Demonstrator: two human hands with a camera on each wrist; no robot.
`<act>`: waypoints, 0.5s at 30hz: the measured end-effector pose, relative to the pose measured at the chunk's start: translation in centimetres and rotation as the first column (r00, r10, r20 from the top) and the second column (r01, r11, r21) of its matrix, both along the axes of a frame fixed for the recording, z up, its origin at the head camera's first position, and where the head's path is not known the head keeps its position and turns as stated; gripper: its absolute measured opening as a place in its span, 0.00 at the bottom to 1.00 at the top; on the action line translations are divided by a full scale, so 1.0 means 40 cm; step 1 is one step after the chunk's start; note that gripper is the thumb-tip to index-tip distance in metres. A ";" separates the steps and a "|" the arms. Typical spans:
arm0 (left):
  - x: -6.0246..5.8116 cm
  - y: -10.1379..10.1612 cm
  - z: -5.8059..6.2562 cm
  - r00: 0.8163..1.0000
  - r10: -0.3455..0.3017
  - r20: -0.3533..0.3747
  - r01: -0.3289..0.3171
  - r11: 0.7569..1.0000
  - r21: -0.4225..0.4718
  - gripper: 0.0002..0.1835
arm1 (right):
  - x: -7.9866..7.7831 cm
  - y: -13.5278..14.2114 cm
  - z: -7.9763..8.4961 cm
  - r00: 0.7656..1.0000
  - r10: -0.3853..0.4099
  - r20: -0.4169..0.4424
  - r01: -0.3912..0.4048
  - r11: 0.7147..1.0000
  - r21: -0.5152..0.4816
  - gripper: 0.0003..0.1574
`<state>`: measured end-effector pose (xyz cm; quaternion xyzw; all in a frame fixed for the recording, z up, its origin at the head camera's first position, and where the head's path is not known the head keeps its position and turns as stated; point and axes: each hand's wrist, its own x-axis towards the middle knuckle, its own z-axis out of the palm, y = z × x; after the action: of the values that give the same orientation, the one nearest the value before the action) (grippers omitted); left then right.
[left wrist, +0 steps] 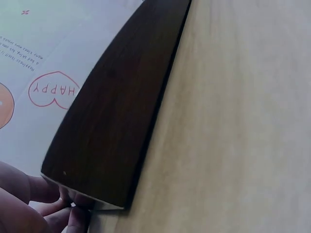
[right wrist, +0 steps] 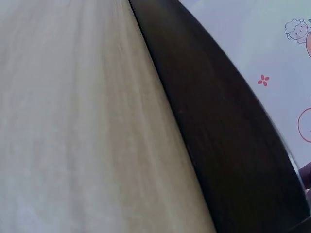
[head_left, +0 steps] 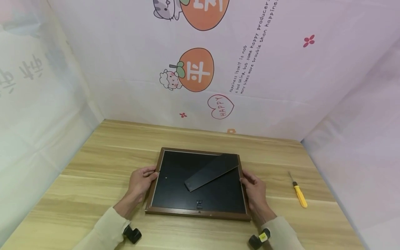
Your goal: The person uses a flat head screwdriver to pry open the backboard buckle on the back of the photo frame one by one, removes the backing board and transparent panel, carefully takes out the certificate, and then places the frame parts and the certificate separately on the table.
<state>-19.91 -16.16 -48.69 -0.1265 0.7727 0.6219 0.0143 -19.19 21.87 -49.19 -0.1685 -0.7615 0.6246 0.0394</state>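
A brown picture frame (head_left: 175, 210) lies back up on the table, its black backing board (head_left: 178, 194) showing. A black stand leg (head_left: 212, 172) slants across the backing from the upper right corner. At the left edge my left hand (head_left: 139, 182) grips the frame, thumb on the rim. My right hand (head_left: 256, 192) holds the opposite edge in the same way. The left wrist view has the frame's dark side (left wrist: 116, 107) with curled fingers (left wrist: 17, 199) at its corner. In the right wrist view the frame's side (right wrist: 209, 111) fills the middle, and the hand barely shows.
A screwdriver (head_left: 300, 197) with a yellow handle lies on the wood-grain table (head_left: 118, 149), right of the frame. White printed sheets (head_left: 265, 114) hang behind the table and on both sides. A black wrist camera (head_left: 132, 234) sits on the left sleeve.
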 end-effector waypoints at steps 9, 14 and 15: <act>-0.001 0.001 -0.005 1.000 0.008 -0.025 -0.008 1.000 -0.004 0.17 | -0.001 0.000 -0.009 1.000 -0.002 0.001 0.003 1.000 -0.028 0.27; 0.001 0.002 -0.009 1.000 0.006 -0.028 -0.006 1.000 -0.018 0.17 | 0.000 0.001 -0.008 1.000 0.002 -0.008 -0.002 0.999 -0.033 0.28; 0.001 0.002 -0.009 1.000 0.004 -0.030 -0.005 1.000 -0.020 0.17 | 0.000 0.001 -0.009 1.000 0.003 -0.011 -0.003 0.999 -0.033 0.28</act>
<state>-19.85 -16.09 -49.06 -0.1191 0.7787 0.6160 0.0003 -19.18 21.90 -49.55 -0.1645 -0.7511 0.6381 0.0396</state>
